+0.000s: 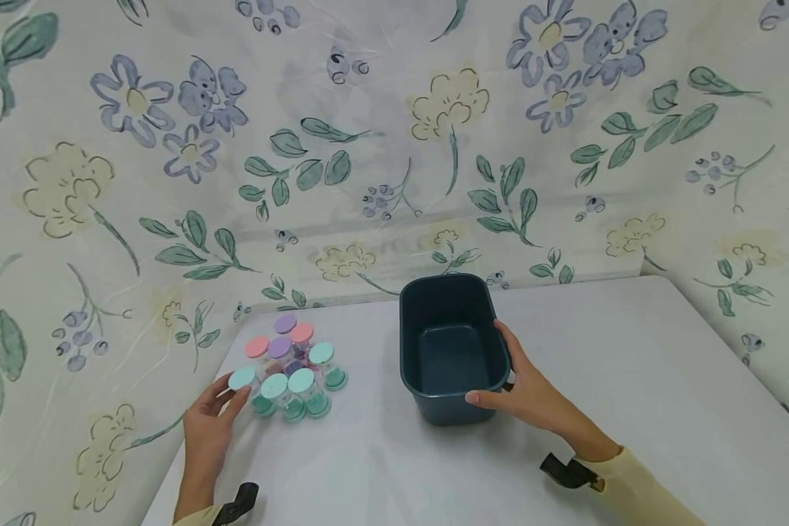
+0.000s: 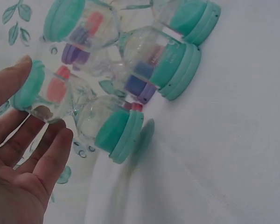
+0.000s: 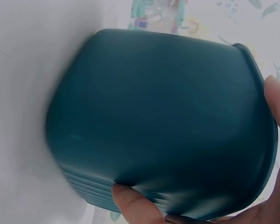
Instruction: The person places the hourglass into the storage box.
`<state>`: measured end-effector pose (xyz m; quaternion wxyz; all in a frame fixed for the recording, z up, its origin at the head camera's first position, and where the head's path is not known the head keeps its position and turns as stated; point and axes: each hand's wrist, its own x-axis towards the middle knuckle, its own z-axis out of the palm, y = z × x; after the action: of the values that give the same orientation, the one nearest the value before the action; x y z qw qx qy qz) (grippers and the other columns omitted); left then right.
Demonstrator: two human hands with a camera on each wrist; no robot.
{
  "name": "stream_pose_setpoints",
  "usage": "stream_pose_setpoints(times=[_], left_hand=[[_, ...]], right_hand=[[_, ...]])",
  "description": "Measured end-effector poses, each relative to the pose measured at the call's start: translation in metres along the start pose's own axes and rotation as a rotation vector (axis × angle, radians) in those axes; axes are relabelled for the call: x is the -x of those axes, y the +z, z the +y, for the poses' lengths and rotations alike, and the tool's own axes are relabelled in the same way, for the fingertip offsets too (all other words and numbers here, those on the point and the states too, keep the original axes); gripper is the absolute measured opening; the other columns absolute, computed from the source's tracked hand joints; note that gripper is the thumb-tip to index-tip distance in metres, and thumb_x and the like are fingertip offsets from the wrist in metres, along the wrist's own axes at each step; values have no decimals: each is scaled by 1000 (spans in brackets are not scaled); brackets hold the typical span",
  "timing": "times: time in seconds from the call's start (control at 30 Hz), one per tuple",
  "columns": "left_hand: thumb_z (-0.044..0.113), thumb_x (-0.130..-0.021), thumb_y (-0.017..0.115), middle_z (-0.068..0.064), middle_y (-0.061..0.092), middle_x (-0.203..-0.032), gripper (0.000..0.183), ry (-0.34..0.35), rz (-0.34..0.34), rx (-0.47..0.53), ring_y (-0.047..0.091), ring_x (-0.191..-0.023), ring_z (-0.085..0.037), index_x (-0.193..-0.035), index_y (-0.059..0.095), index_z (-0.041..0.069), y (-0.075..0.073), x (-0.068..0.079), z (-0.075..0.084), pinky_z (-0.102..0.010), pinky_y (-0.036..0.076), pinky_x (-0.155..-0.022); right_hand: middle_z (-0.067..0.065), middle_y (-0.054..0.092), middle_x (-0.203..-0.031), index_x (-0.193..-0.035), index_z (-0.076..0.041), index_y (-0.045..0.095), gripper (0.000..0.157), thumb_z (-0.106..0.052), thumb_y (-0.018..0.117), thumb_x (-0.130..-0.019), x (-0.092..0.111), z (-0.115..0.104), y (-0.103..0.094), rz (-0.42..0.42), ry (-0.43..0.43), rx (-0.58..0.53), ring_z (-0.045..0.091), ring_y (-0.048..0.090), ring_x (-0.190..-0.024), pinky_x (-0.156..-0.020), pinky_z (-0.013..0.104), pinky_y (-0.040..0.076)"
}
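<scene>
My left hand (image 1: 208,424) is at the near left of a cluster of sand timers. Its thumb and fingers lie around the teal-capped sand timer (image 1: 242,378), the thumb against its upper cap (image 2: 32,86). Close beside it stand more teal sand timers (image 1: 302,382), with two pink sand timers (image 1: 258,347) and two purple sand timers (image 1: 286,324) behind. My right hand (image 1: 532,391) grips the near right corner of a dark blue plastic bin (image 1: 450,409), thumb at the rim and fingers along its outer side. The bin's inside shows nothing in it.
A white cloth covers the table (image 1: 375,467), and the bin stands to the right of the timers. Floral-patterned sheeting (image 1: 381,109) hangs behind the table and along both sides. Each wrist carries a black strap mount (image 1: 568,471).
</scene>
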<state>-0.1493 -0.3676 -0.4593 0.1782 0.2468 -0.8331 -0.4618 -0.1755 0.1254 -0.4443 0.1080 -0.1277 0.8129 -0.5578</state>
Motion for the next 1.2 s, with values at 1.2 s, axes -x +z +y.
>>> stream_pose_setpoints(times=[1.2], left_hand=[[9,-87,73,8,71,-107,42,307,-72,462,72,-89,-5,-128,64,5,-17,28,145,-14,57,-75]], right_hand=[[7,0,-168,-155,-42,-2,115,-43,82,-76,-8,-1,-6,-10,13,-16,42,15,-151,-105,63,43]])
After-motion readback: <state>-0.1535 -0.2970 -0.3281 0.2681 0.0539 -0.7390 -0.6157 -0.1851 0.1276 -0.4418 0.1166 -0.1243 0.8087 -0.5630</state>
